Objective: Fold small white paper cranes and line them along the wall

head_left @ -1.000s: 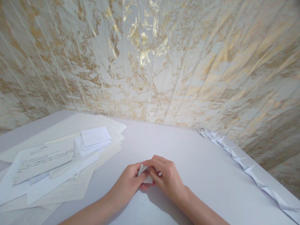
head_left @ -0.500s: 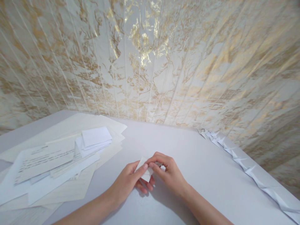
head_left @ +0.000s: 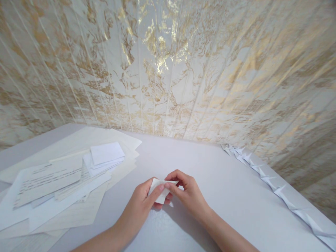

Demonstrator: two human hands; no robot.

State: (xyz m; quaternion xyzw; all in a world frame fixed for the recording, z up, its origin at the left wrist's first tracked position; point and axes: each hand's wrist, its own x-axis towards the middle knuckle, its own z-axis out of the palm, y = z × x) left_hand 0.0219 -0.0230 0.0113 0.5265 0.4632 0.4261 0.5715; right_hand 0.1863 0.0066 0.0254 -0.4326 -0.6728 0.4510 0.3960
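A small folded white paper (head_left: 156,191) is held up between both hands, over the white table. My left hand (head_left: 147,196) grips it from the left, thumb on top and fingers underneath. My right hand (head_left: 185,187) pinches the paper's right part between thumb and index finger, close to the left thumb. A flap of the paper points to the right into the right hand's grip. The underside of the paper is hidden.
Large loose sheets (head_left: 97,206) and a printed sheet (head_left: 52,178) overlap at the left, with small white paper pieces (head_left: 107,153) stacked on them. A row of folded paper pieces (head_left: 282,192) lines the right edge of the table (head_left: 223,210). Patterned curtain (head_left: 168,87) hangs behind.
The paper has turned in my hands, and a pointed flap now shows at its right. My left fingers have drawn in further beneath it.
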